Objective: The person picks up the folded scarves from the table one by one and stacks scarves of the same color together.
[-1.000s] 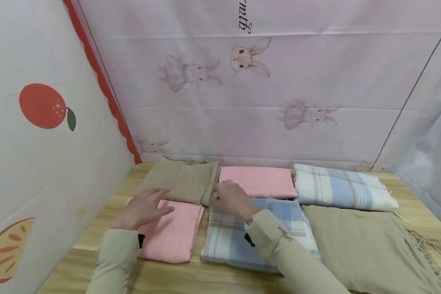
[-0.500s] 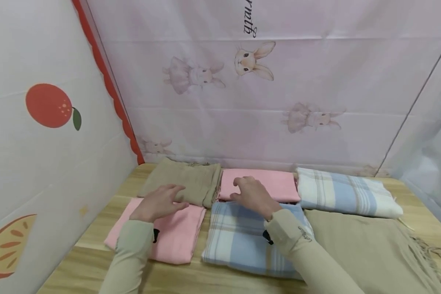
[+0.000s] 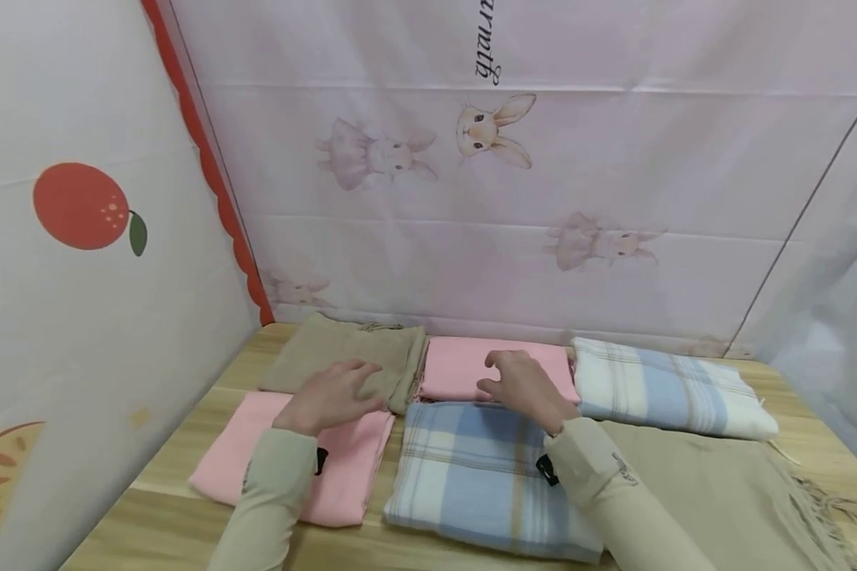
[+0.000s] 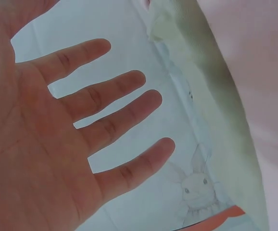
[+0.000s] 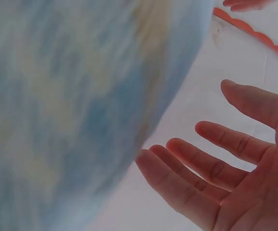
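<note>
In the head view my left hand (image 3: 332, 394) hovers over the front pink folded cloth (image 3: 239, 452), its fingertips near the tan folded cloth (image 3: 343, 353) behind. Its fingers are spread and hold nothing, as the left wrist view also shows. My right hand (image 3: 532, 386) is above the back pink folded cloth (image 3: 457, 369) and the far edge of the blue-and-white plaid cloth (image 3: 464, 476). The right fingers are loosely bent with nothing between them. Plaid fabric (image 5: 81, 96) fills the left of the right wrist view, blurred.
At the back right lies another plaid folded cloth (image 3: 671, 388). A large tan fringed cloth (image 3: 721, 492) lies at the front right, partly behind the right sleeve. The wooden table (image 3: 143, 523) meets a bunny-printed curtain (image 3: 400, 262) behind and a fruit-printed sheet (image 3: 114, 341) at left.
The right hand has moved from near the tan cloth's right edge rightward over the back pink cloth, its fingers loosening. The left hand has shifted rightward. The cloths look unmoved.
</note>
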The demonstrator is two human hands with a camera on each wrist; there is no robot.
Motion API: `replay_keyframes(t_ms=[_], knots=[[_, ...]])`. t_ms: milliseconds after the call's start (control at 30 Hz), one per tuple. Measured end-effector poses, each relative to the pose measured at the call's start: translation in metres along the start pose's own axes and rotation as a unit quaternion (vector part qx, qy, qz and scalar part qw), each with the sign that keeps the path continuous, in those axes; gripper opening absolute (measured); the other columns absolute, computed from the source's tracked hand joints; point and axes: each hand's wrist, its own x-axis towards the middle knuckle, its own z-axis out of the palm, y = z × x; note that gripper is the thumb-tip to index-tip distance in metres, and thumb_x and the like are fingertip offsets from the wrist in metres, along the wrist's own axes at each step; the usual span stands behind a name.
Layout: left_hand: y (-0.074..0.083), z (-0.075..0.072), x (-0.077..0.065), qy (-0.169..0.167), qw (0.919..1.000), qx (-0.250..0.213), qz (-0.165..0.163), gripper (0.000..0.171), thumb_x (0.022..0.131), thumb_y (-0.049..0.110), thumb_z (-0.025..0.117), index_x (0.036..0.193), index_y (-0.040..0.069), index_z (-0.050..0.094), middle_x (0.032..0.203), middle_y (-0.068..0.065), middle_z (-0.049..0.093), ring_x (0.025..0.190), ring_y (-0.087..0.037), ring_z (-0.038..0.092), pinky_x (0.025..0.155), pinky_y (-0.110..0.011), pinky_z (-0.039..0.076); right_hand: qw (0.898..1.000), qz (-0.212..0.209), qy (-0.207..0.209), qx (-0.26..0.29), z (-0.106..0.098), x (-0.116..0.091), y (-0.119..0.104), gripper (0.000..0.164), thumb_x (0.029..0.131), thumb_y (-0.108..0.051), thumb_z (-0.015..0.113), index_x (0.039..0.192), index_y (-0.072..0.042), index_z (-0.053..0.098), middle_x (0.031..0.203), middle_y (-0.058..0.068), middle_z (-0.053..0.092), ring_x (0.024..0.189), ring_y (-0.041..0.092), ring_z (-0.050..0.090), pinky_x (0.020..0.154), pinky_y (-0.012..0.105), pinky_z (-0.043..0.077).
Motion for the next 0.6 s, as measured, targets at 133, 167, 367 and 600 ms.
replay_keyframes(t_ms=[133,167,367,600], knots=[[0.004,0.008,0.002,-0.006,0.9999,-0.004,-0.008,0.051,0.097,0.033,0.067,0.137,0.001,0.06,0.136,-0.023,0.058,0.124,-0.041,0.056,0.097,-0.058,0.048,1.0,-0.004,0.004,0.01,0.0,-0.006,0.011,0.028,0.093,-0.011,0.072,0.113,0.009,0.069,0.108,0.023,0.07,0.078,0.023,0.065,0.076,0.045,0.055],[0.005,0.01,0.003,-0.009,0.9999,-0.005,-0.01,0.051,0.097,0.033,0.068,0.137,0.001,0.061,0.136,-0.022,0.058,0.125,-0.041,0.056,0.097,-0.057,0.048,1.0,-0.005,0.001,0.012,0.0,-0.008,0.014,0.028,0.093,-0.011,0.072,0.112,0.009,0.069,0.109,0.023,0.07,0.081,0.025,0.066,0.077,0.045,0.055],[0.011,0.017,0.01,-0.016,0.9997,-0.018,0.009,0.053,0.099,0.035,0.067,0.139,0.001,0.06,0.138,-0.021,0.058,0.125,-0.039,0.056,0.098,-0.056,0.048,1.0,-0.007,-0.001,0.017,-0.009,-0.017,0.025,0.026,0.094,-0.011,0.072,0.11,0.01,0.069,0.11,0.026,0.069,0.095,0.037,0.068,0.08,0.049,0.056],[0.017,0.01,0.025,-0.013,0.9997,-0.017,0.012,0.054,0.1,0.036,0.064,0.14,0.001,0.058,0.14,-0.02,0.057,0.127,-0.037,0.055,0.101,-0.054,0.047,1.0,0.006,-0.004,0.019,-0.032,-0.012,0.033,0.032,0.096,-0.013,0.07,0.114,0.012,0.067,0.117,0.031,0.065,0.102,0.043,0.066,0.084,0.052,0.054]])
